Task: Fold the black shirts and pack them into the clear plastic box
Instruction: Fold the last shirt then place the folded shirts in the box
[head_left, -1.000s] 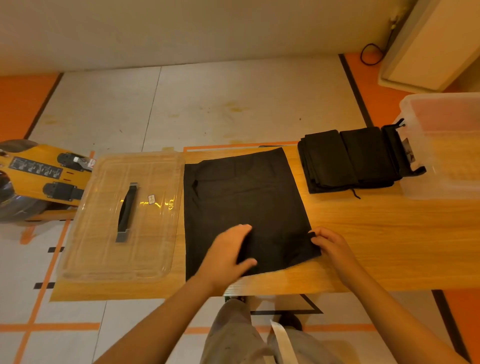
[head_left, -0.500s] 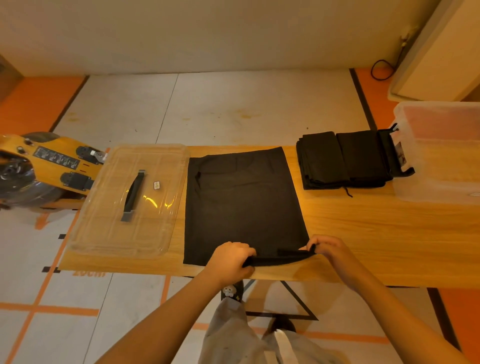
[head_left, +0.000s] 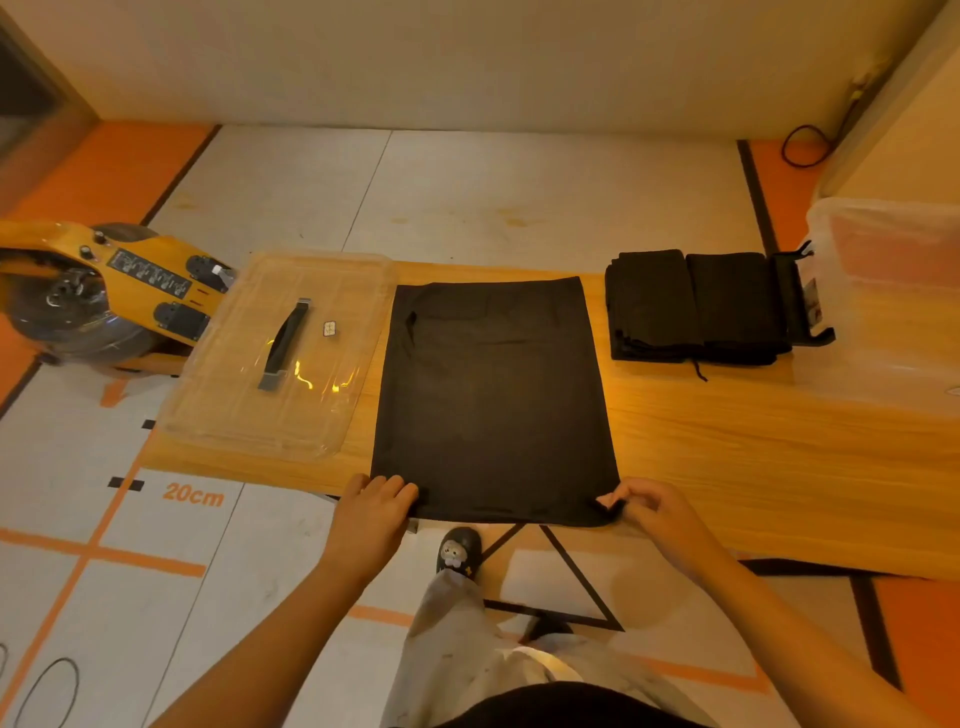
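Note:
A black shirt (head_left: 493, 395), folded into a long rectangle, lies flat on the wooden table (head_left: 727, 467) in front of me. My left hand (head_left: 376, 512) grips its near left corner at the table's edge. My right hand (head_left: 647, 512) pinches the near right corner between thumb and fingers. A stack of folded black shirts (head_left: 696, 306) sits at the back right. The clear plastic box (head_left: 893, 306) stands just right of that stack, at the frame's edge.
The box's clear lid (head_left: 280, 353) with a dark handle lies on the table's left end. A yellow machine (head_left: 104, 291) stands on the floor beyond the lid. Bare tabletop stretches right of the shirt. My shoe (head_left: 460, 553) shows under the table edge.
My left hand slid from the middle of the shirt's near hem to its left corner. The hem, lifted half a second ago, now lies flat. The camera has tilted and pulled back.

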